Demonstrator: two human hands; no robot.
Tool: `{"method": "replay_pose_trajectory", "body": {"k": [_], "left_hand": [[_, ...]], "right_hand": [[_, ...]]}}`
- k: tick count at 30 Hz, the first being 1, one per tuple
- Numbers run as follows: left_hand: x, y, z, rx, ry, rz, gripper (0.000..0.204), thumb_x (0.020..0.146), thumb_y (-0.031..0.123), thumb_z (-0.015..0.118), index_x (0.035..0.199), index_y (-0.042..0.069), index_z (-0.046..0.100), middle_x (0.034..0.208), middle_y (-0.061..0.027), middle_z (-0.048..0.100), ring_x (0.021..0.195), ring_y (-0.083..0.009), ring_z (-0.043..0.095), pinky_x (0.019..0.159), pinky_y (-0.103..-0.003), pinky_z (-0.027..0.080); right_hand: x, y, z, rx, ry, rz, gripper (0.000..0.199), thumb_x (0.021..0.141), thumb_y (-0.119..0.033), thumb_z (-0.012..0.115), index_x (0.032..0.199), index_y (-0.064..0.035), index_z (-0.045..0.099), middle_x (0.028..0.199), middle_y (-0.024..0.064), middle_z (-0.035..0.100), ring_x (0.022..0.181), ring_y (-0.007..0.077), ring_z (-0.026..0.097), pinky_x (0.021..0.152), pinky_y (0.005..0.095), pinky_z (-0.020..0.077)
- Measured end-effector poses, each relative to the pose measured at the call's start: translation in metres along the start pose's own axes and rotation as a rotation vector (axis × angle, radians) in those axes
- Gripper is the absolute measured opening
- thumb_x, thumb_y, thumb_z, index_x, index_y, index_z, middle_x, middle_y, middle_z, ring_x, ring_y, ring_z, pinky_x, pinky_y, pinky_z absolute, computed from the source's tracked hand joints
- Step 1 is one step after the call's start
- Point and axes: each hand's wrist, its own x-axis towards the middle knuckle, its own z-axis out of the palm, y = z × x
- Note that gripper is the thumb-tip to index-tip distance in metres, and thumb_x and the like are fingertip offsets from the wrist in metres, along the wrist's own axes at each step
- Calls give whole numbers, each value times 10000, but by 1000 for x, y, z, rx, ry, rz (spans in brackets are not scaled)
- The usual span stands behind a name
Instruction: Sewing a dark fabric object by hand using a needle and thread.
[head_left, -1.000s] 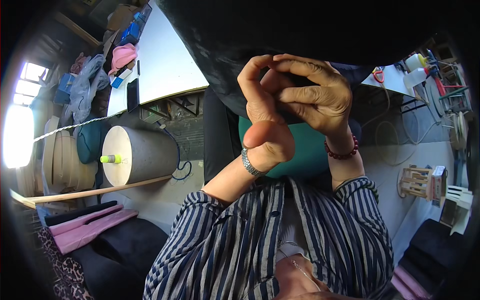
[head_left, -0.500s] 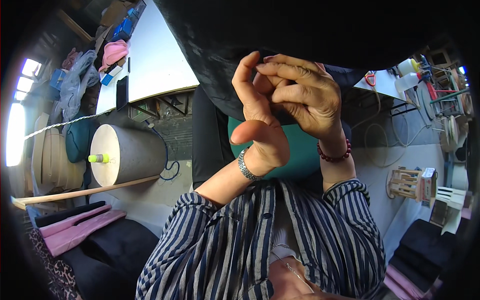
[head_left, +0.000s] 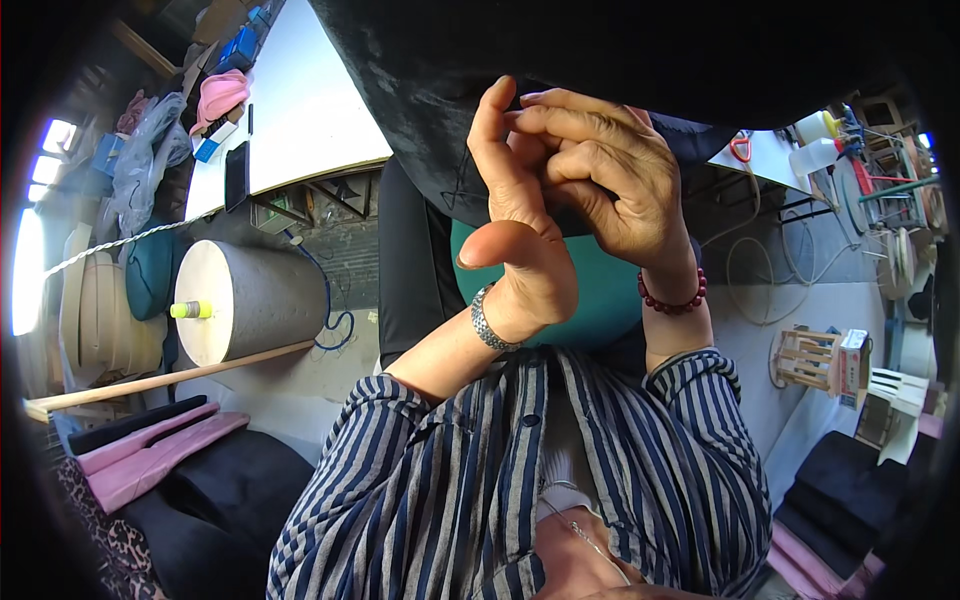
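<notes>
Two bare hands were up at one big black cloth (head_left: 415, 110). The cloth filled the top middle, just past the fingers. The left hand (head_left: 525, 215) was partly spread: its pointer finger stood up and its thumb stuck out to the left. The right hand (head_left: 622, 170) had its fingers bent and bunched close to the left hand's fingers. I cannot tell if they pinched anything, because the fingers hid that spot. The left wrist had one silver watch (head_left: 487, 322), and the right had one red bead bracelet (head_left: 672, 303).

One small box (head_left: 852, 365) beside a wooden stool (head_left: 808, 360) had print too tiny to read.

The cloth's left edge ran at a slant across a white table (head_left: 305, 120), and a wide strip of bare tabletop showed beside it. One pink cloth (head_left: 222, 95) and one flat black thing (head_left: 237, 175) lay by the table's left edge. One big round drum (head_left: 265, 300) lay on its side, well apart from the hands. Gray floor (head_left: 745, 345) showed on both sides of the person.
</notes>
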Motion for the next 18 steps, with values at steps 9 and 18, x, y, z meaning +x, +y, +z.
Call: {"method": "replay_pose_trajectory", "body": {"k": [9,18], "left_hand": [[-12,-1,-61,481,-161,463,580,982,462,444,1236,-51,539,1313,-191,460,1229,-270,454,1029,-385,372],[63,-3,-75,628,147,539,1084,651,296,902,1443,-24,235,1445,-192,309,1361,-300,299,1140,-405,212]], "right_hand": [[-9,5,3,634,269,68,128,948,-136,581,920,-15,549,873,161,708,926,279,688,810,380,555],[-8,5,0,665,298,99,140,980,-132,537,919,-8,516,658,120,655,679,202,669,711,336,541]]}}
